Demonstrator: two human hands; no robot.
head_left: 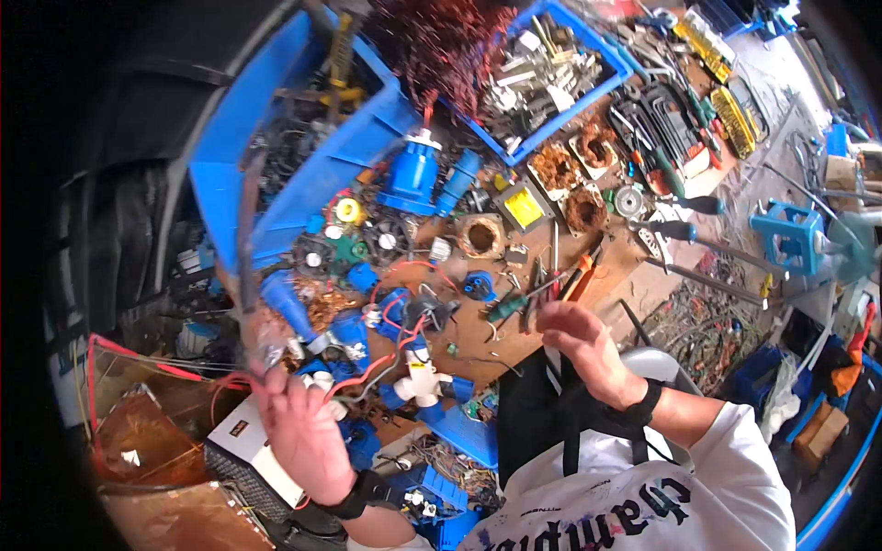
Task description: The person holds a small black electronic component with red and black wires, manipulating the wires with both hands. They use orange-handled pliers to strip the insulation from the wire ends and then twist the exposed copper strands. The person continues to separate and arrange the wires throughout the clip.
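Note:
My left hand is raised at the lower left, palm showing and fingers apart, with nothing seen in it. It is nearest to a white box with a perforated dark side and a red cable. My right hand hovers by the bench's near edge, fingers loosely bent and apart, apparently holding nothing. Beyond its fingertips lie orange-handled pliers and a green-handled screwdriver. Between my hands are a white and blue plug connector and several blue plug parts.
Blue bins stand at the far left; another blue crate holds metal pieces. A reddish wire heap lies between them. Square frames with copper windings sit mid-bench. A blue clamp-like tool and scrap wire are on the right.

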